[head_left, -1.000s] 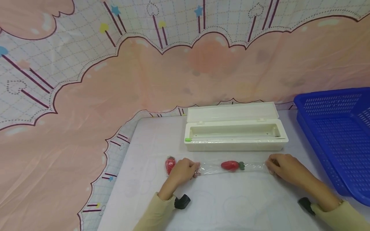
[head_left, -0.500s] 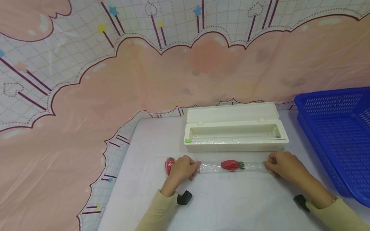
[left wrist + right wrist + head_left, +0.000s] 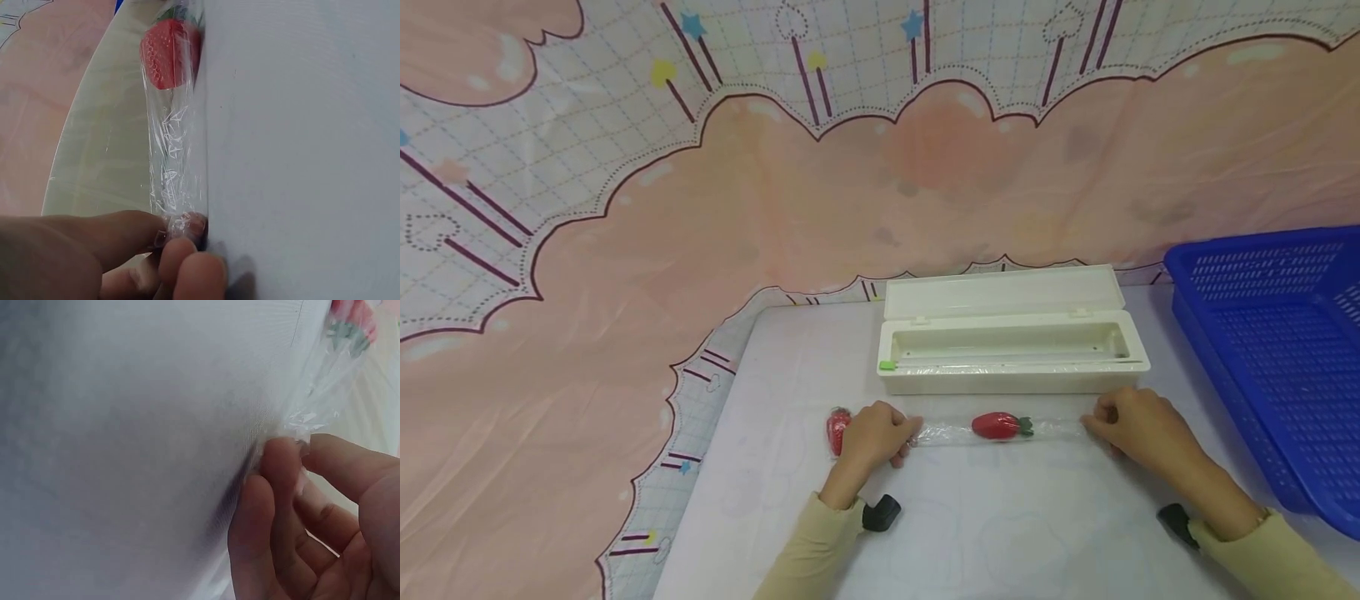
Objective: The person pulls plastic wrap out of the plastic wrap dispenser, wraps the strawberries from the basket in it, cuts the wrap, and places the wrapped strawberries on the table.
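Left grip (image 3: 872,433), right grip (image 3: 1131,421) (both pinching)

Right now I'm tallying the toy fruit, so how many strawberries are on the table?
2. One red toy strawberry lies rolled in clear plastic film between the hands; another red toy strawberry sits left of the left hand, partly hidden.

open white box (image 3: 1011,346) sitting at the back of the table (image 3: 1000,533), blue basket (image 3: 1277,350) off to the right, second strawberry (image 3: 837,427) on the left, pink patterned cloth (image 3: 775,192) behind
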The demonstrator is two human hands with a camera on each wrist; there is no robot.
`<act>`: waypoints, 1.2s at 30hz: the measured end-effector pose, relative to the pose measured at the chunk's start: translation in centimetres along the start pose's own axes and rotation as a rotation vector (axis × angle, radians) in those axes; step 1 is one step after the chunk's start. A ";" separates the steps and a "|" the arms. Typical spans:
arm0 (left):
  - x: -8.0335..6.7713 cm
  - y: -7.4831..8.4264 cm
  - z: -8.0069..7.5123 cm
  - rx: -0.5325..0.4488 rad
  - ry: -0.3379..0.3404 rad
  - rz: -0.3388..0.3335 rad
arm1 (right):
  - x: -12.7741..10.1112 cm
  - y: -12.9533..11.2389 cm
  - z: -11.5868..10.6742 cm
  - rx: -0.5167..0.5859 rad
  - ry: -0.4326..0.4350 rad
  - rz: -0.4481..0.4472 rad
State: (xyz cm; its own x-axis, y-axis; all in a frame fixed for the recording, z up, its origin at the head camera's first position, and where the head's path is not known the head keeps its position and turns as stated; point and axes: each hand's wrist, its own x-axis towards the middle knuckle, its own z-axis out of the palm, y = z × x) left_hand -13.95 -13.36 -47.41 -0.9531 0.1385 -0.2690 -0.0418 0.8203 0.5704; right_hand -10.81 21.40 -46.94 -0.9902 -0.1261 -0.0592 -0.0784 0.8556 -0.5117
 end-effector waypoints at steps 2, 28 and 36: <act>-0.1 0.0 0.0 -0.009 0.012 0.004 | 0.0 0.1 0.1 -0.004 0.012 -0.003; -0.4 -0.5 0.5 -0.047 0.057 0.005 | -0.7 -7.1 -0.4 0.017 0.121 -0.175; -0.5 -0.4 0.4 -0.036 0.071 0.013 | 0.4 -10.2 2.0 0.103 0.099 -0.293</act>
State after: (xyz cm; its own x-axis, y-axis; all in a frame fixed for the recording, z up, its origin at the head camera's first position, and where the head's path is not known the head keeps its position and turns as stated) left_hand -13.30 -13.57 -47.77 -0.9724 0.1080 -0.2069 -0.0393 0.7980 0.6013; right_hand -10.14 11.60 -43.44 -0.9340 -0.3057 0.1846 -0.3547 0.7344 -0.5786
